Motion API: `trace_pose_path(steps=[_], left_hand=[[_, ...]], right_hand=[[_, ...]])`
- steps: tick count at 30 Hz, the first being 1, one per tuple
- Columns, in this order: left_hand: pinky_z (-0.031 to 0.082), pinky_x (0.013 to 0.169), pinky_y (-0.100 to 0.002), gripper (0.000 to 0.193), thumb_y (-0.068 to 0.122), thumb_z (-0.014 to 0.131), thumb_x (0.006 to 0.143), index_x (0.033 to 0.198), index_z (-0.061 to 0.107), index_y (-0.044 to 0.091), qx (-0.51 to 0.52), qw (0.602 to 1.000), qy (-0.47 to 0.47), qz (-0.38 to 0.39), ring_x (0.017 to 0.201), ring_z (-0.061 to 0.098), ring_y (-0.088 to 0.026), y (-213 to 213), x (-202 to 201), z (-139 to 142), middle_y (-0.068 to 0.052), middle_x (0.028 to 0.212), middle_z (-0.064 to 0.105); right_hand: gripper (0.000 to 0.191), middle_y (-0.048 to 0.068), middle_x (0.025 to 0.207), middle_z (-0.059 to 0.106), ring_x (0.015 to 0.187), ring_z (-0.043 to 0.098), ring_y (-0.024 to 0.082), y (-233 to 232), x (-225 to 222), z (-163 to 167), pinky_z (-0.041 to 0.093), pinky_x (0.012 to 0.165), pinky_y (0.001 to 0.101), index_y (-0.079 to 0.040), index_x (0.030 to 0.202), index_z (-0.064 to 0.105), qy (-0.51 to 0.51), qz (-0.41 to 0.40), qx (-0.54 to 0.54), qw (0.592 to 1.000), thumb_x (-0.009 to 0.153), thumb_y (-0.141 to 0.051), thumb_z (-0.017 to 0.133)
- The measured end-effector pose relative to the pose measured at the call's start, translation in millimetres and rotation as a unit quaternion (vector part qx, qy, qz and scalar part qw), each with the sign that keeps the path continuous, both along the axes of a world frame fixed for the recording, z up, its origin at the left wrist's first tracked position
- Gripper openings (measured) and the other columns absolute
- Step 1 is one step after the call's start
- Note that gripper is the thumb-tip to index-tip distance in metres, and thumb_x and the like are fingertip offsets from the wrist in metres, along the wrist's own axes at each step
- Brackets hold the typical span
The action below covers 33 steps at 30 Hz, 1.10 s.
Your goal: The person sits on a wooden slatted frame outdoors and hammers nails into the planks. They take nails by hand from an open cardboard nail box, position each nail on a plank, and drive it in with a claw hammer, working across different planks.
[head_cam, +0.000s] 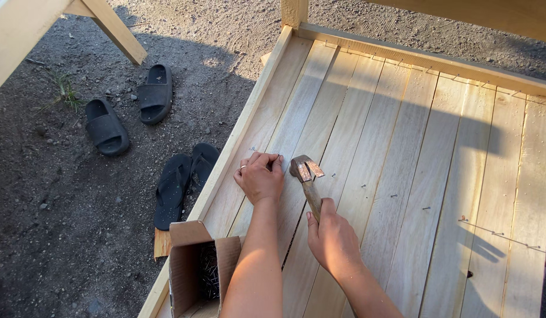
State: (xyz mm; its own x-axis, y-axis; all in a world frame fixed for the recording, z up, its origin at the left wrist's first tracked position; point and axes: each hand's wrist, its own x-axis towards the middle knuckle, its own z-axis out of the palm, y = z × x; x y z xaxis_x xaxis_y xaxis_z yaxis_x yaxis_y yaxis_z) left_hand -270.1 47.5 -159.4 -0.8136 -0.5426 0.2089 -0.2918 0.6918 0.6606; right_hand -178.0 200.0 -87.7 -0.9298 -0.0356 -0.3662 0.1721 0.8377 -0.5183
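My left hand (260, 176) rests on a pale wooden plank floor (402, 153), its fingertips pinched on a small nail (279, 157) stood on a plank. My right hand (332, 238) grips the wooden handle of a claw hammer (305, 171). The hammer's rusty metal head hovers just right of the nail, close to my left fingers. A ring shows on one left finger.
An open cardboard box of nails (203, 268) sits on the planks by my left forearm. Several nails (426, 208) stick up across the planks to the right. Two pairs of black sandals (154, 93) (177, 185) lie on the dirt at left. Wooden frame beams (426, 59) border the floor.
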Motion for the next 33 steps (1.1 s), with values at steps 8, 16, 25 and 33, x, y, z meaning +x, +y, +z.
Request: trace_pose_path(steps=[8, 16, 25, 33], left_hand=[[0.036, 0.117, -0.046, 0.033, 0.019, 0.065, 0.092, 0.124, 0.069, 0.015, -0.020, 0.997, -0.016, -0.066, 0.126, 0.056, -0.024, 3.7, 56.0, 0.8, -0.002, 0.130, 0.065], [0.018, 0.123, -0.049, 0.055, 0.020, 0.046, 0.098, 0.152, 0.044, 0.012, -0.113, 0.979, -0.151, -0.073, 0.153, 0.026, -0.024, 11.7, 75.8, -9.8, -0.002, 0.165, 0.034], [0.018, 0.122, -0.051, 0.055, 0.021, 0.046, 0.097, 0.152, 0.045, 0.010, -0.125, 0.981, -0.130, -0.071, 0.152, 0.027, -0.025, 10.3, 72.2, -12.6, -0.004, 0.164, 0.036], [0.018, 0.122, -0.053, 0.056, 0.021, 0.047, 0.098, 0.152, 0.044, 0.010, -0.117, 0.979, -0.152, -0.075, 0.153, 0.027, -0.026, 9.9, 73.7, -13.6, -0.005, 0.164, 0.035]], right_hand=[[0.032, 0.028, 0.081, 0.071, 0.080, 0.070, 0.050, 8.7, 9.6, 6.0, 0.054, 0.073, 0.0594, -0.003, 0.111, 0.045, 0.018, -0.005, 0.006, 1.000, 0.100, -0.032, 0.053], [0.034, 0.028, 0.080, 0.070, 0.080, 0.068, 0.052, 4.8, -1.3, 10.9, 0.053, 0.072, 0.0581, -0.003, 0.110, 0.048, 0.034, 0.000, -0.013, 0.999, 0.099, -0.034, 0.056], [0.030, 0.024, 0.074, 0.069, 0.073, 0.068, 0.049, -2.1, -17.2, 45.9, 0.051, 0.061, 0.0566, -0.003, 0.107, 0.048, 0.175, 0.017, -0.132, 0.975, 0.097, -0.030, 0.058], [0.032, 0.024, 0.078, 0.070, 0.078, 0.068, 0.050, -13.8, -29.1, 44.4, 0.052, 0.064, 0.0592, -0.003, 0.105, 0.046, 0.153, 0.038, -0.063, 0.986, 0.099, -0.032, 0.059]])
